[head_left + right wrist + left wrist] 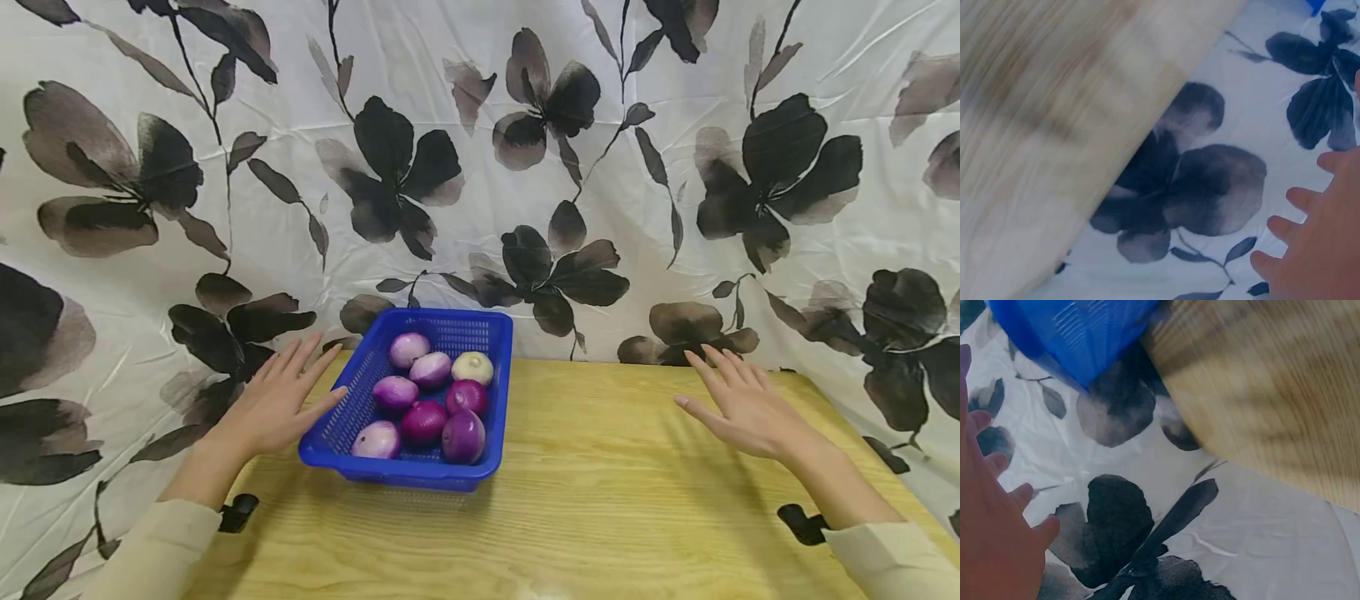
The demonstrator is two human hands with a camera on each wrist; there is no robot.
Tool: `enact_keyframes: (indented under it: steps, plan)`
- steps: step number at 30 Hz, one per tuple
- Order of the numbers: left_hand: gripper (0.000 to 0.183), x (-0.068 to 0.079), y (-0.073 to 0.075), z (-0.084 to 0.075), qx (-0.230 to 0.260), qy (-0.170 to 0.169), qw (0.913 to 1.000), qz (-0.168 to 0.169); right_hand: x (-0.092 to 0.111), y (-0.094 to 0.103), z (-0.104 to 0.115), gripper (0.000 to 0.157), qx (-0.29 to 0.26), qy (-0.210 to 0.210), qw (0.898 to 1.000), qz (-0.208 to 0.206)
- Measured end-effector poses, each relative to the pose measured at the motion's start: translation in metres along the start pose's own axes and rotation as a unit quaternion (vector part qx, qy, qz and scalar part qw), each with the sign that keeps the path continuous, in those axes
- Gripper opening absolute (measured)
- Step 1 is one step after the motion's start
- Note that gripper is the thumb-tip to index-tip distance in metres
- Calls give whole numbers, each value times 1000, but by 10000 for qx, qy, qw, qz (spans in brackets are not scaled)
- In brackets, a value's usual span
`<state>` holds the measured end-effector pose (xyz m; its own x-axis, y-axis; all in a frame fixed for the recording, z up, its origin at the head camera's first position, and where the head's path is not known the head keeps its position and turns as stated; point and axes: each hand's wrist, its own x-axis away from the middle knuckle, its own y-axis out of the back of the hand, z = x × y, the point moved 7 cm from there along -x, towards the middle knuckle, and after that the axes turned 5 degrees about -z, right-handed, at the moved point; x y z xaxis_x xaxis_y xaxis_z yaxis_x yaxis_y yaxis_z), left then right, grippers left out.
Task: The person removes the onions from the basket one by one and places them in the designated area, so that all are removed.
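Observation:
A blue plastic basket (401, 473) with slotted walls stands left of the middle of the wooden table, holding several onions. Most are purple, like the dark red onion (424, 422); a pale onion (472, 368) lies at the right side. My left hand (277, 400) is held with straight, spread fingers beside the basket's left rim, its thumb overlapping that rim in the head view. On the other side, my right hand (742, 404) hovers over the right part of the table, fingers extended, holding nothing. In the left wrist view, the basket's corner (1079, 337) shows beyond the fingers.
The light wooden table (592, 467) reaches back to a white cloth (465, 217) printed with dark flowers, which hangs behind and along both sides. Black straps (802, 523) sit at both wrists. The table's right edge runs just past my right hand.

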<state>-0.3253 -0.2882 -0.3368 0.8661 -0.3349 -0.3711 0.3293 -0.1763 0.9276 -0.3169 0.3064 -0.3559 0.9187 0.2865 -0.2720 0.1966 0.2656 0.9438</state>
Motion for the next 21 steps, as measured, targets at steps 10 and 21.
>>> enact_keyframes:
  steps: [10,21]
  plan:
    - [73,1,-2,-9,551,-108,9984,97,-8,-3,34,84,-585,476,9972,-4]
    - [77,8,-7,-10,969,-103,9952,46,-24,-13,75,78,-930,1059,9900,-49]
